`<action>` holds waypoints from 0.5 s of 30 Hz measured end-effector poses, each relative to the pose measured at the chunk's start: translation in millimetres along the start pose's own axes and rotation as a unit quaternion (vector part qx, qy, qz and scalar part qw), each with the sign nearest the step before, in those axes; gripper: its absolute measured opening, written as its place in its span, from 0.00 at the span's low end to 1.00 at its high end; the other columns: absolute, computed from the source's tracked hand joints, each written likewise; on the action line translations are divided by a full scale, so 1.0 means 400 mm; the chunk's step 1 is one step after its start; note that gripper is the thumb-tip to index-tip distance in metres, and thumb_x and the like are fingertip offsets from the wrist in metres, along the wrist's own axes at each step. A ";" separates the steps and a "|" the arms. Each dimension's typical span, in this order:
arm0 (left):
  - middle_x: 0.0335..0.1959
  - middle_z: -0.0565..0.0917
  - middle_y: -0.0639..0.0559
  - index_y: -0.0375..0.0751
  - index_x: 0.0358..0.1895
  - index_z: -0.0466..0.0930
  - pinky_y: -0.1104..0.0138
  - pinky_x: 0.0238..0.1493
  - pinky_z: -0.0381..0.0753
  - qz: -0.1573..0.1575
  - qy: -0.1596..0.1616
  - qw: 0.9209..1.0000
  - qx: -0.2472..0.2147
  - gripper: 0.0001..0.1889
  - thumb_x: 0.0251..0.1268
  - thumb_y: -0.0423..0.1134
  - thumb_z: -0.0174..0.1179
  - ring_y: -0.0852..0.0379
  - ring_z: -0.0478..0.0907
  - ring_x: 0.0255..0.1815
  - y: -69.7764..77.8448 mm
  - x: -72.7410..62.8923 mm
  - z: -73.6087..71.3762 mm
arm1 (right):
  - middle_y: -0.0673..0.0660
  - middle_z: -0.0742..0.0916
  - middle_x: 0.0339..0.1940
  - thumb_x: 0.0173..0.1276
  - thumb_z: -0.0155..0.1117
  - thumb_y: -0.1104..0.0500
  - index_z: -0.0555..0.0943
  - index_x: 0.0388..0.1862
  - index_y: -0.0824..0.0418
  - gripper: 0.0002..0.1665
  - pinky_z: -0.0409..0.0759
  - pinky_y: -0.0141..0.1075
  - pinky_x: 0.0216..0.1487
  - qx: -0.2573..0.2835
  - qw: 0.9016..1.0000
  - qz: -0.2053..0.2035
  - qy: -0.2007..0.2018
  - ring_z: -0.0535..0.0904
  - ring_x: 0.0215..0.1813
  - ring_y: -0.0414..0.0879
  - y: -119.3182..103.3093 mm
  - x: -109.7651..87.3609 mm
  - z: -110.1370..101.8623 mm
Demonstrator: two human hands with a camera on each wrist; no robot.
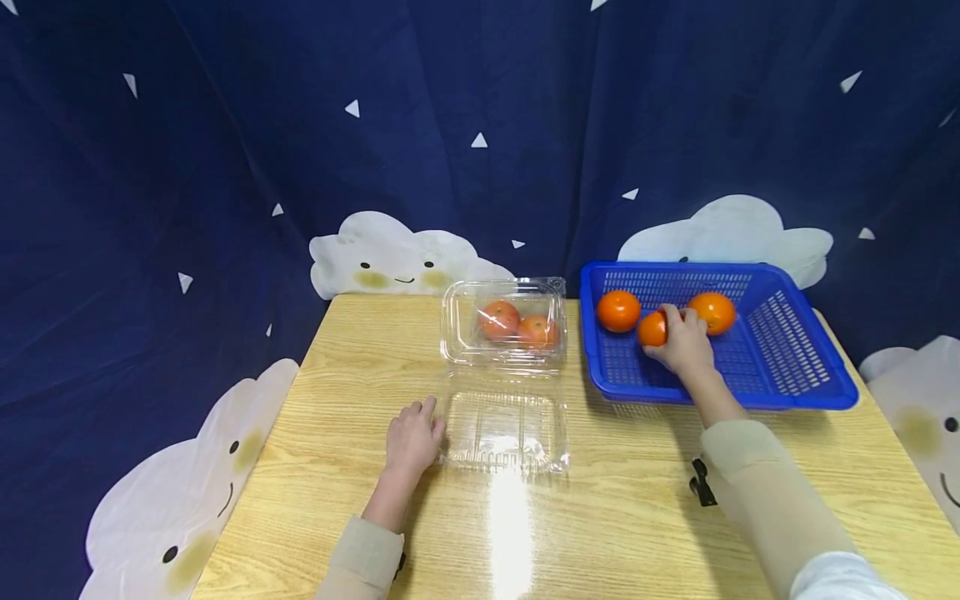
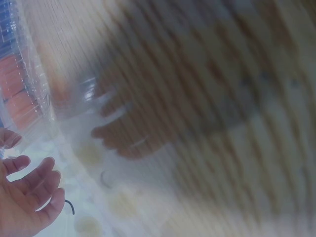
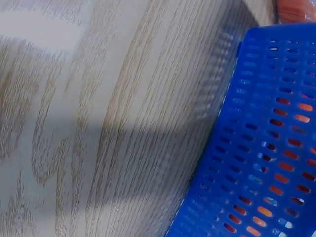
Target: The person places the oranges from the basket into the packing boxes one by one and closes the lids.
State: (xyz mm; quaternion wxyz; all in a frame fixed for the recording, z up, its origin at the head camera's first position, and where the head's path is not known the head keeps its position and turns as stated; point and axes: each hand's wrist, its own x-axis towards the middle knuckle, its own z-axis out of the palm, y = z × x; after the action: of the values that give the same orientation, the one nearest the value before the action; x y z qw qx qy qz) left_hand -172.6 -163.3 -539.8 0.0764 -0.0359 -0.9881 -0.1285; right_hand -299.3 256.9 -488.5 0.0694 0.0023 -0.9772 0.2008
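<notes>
My right hand (image 1: 682,343) reaches into a blue plastic basket (image 1: 795,397), its thumb and fingers curled round an orange-coloured round fruit (image 1: 652,329). A similar fruit (image 1: 618,311) lies to its left and another (image 1: 712,313) to its right. To the left of the basket lies an open clear plastic clamshell box (image 1: 506,433). Through its far half show two reddish fruits (image 1: 498,320). Beside the near half's left edge is my left hand (image 1: 414,435), fingers loosely bent and holding nothing. The left wrist view shows that hand (image 2: 29,197) with its fingers apart. The right hand is outside the right wrist view.
All this is on a light wooden table (image 1: 360,358). A dark blue curtain (image 1: 480,192) with white clouds hangs behind and at the sides. The basket's perforated wall (image 3: 256,128) fills the right of the right wrist view.
</notes>
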 end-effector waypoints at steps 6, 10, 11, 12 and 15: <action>0.35 0.79 0.42 0.40 0.49 0.73 0.59 0.30 0.74 -0.001 0.001 1.000 0.004 0.16 0.61 0.43 0.50 0.47 0.75 0.32 0.001 0.000 0.000 | 0.77 0.64 0.56 0.47 0.71 0.58 0.62 0.59 0.65 0.42 0.64 0.64 0.49 0.042 0.997 -0.016 0.055 0.61 0.51 0.74 -0.023 -0.014 -0.008; 0.35 0.79 0.42 0.40 0.50 0.73 0.58 0.31 0.74 -0.001 0.001 1.000 0.006 0.17 0.61 0.43 0.50 0.47 0.75 0.33 0.002 -0.001 -0.002 | 0.76 0.65 0.55 0.46 0.73 0.59 0.63 0.58 0.64 0.42 0.63 0.63 0.49 0.072 0.993 -0.021 0.089 0.61 0.52 0.72 -0.038 -0.025 -0.010; 0.35 0.79 0.42 0.40 0.50 0.73 0.58 0.30 0.74 -0.001 0.002 1.000 0.006 0.16 0.61 0.43 0.50 0.47 0.75 0.32 0.002 -0.001 -0.003 | 0.75 0.65 0.55 0.45 0.73 0.59 0.64 0.58 0.64 0.42 0.63 0.62 0.49 0.080 0.992 -0.025 0.098 0.61 0.52 0.71 -0.042 -0.027 -0.009; 0.34 0.79 0.42 0.40 0.50 0.73 0.58 0.30 0.74 -0.001 0.002 1.000 0.005 0.16 0.61 0.43 0.50 0.47 0.75 0.32 0.002 -0.001 -0.003 | 0.75 0.65 0.55 0.45 0.73 0.59 0.64 0.58 0.64 0.42 0.63 0.62 0.49 0.088 0.990 -0.028 0.107 0.61 0.52 0.71 -0.046 -0.029 -0.009; 0.32 0.78 0.44 0.40 0.48 0.73 0.59 0.29 0.73 -0.001 0.004 1.000 0.004 0.15 0.61 0.43 0.50 0.48 0.74 0.30 0.002 -0.001 -0.003 | 0.74 0.66 0.54 0.44 0.74 0.60 0.66 0.57 0.64 0.41 0.63 0.61 0.50 0.108 0.985 -0.042 0.129 0.61 0.52 0.70 -0.060 -0.035 -0.009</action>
State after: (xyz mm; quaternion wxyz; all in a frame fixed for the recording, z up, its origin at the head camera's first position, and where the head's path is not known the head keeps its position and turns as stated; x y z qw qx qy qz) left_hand -171.9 -162.7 -538.4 0.0800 -0.0341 -0.9884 -0.1248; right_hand -284.1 236.0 -477.6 0.2021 0.0250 -0.9318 0.3004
